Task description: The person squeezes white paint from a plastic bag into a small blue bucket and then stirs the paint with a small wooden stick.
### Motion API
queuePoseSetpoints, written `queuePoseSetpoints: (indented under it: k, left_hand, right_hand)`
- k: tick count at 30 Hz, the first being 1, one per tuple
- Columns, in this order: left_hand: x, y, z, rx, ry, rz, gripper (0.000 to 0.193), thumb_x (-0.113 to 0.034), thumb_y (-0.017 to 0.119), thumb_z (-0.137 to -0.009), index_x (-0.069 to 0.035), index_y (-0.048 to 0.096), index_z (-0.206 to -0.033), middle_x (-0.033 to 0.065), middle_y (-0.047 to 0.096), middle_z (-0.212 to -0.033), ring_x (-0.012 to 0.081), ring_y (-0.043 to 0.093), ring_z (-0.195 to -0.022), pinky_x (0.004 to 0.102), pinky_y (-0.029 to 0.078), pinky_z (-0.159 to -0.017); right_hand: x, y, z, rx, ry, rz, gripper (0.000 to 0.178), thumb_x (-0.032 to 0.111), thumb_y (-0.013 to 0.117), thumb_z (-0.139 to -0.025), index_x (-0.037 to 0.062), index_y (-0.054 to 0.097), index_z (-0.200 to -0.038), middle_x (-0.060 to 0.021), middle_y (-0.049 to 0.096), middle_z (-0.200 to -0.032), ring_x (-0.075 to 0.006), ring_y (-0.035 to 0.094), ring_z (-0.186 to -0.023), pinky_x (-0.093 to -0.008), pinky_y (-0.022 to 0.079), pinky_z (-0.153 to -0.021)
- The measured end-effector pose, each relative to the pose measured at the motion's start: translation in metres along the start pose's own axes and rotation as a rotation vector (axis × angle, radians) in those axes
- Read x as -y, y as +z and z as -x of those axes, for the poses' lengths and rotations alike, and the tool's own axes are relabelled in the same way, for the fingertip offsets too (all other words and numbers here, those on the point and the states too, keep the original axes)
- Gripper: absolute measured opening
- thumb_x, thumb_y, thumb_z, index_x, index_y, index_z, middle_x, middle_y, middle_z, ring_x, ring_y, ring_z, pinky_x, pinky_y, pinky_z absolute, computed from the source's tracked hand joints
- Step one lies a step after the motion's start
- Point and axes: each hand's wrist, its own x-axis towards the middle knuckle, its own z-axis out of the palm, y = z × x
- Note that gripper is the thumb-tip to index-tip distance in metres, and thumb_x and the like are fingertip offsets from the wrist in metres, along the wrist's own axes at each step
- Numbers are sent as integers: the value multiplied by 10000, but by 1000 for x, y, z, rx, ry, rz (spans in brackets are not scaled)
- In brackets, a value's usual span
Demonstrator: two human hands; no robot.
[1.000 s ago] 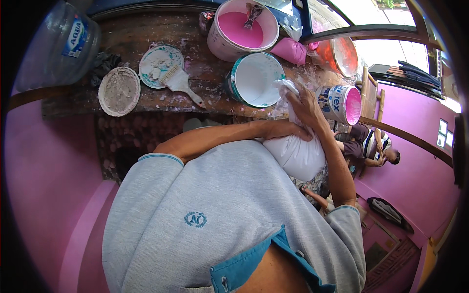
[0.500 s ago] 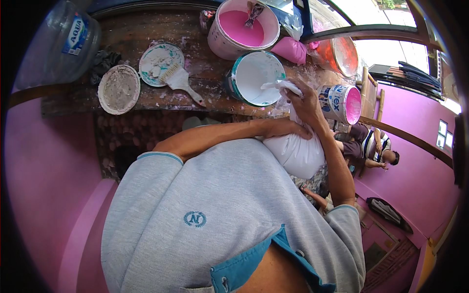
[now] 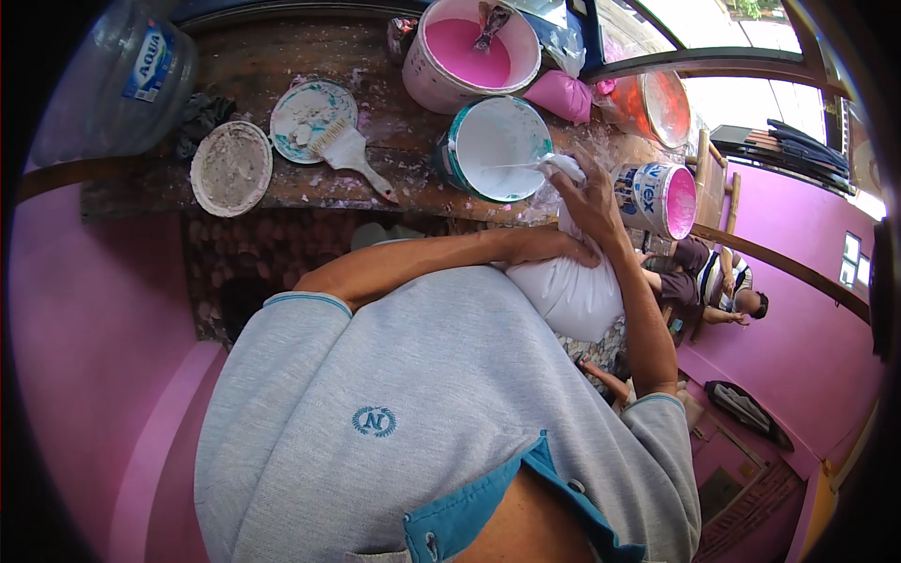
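Worktop: long dark wooden plank surface [image 3: 272,52], spattered with white and pink.
Left end: large clear plastic water jug with a blue label [image 3: 99,103].
Far edge, right of centre: white plastic bucket of pink paint [image 3: 420,84].
Near edge, right of centre: white bucket with teal rim [image 3: 453,161], interior coated white, mouth tilted toward the viewer.
Bulging white plastic bag [image 3: 568,305]: off the near edge, just beside the teal-rimmed bucket, held in front of the person's grey shirt [image 3: 450,357]. Left hand [image 3: 554,246] closed around its upper part; right hand [image 3: 591,202] gripping the gathered top above that.
Near right corner: small white tub with blue markings, pink inside [image 3: 646,195].
Left half: round lid with teal edge and white paste [image 3: 340,98]; beside it, nearer the near edge, round lid caked grey-beige [image 3: 232,169]. Wide flat brush with whitish handle [image 3: 352,158]: bristles on the teal-edged lid, handle toward the near edge.
Thin white strand [image 3: 511,167]: from the bag's top across the bucket's mouth; liquid or plastic, cannot tell.
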Motion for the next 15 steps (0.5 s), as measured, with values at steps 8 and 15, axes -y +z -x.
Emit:
queuePoseSetpoints:
  k: [8, 15]
  left_hand:
    - [-7, 3, 6, -32, 18, -142, 353, -295, 623, -853, -27, 631, -1082, 68, 615, -1090, 126, 556, -1003, 254, 400, -907]
    - [-6, 3, 7, -29, 21, -28, 351, -261, 631, -841, -7, 613, -1083, 83, 623, -1049, 133, 571, -969, 259, 423, -878]
  right_hand:
    - [0, 1, 2, -23, 170, -23, 212, 187, 581, -827, 10, 614, -940, -141, 639, -795, -188, 603, -731, -337, 470, -669]
    - [-11, 5, 3, -75, -5, 22, 176, 155, 552, -860, 9, 536, -956, -169, 607, -817, -282, 595, -747, -376, 457, -676]
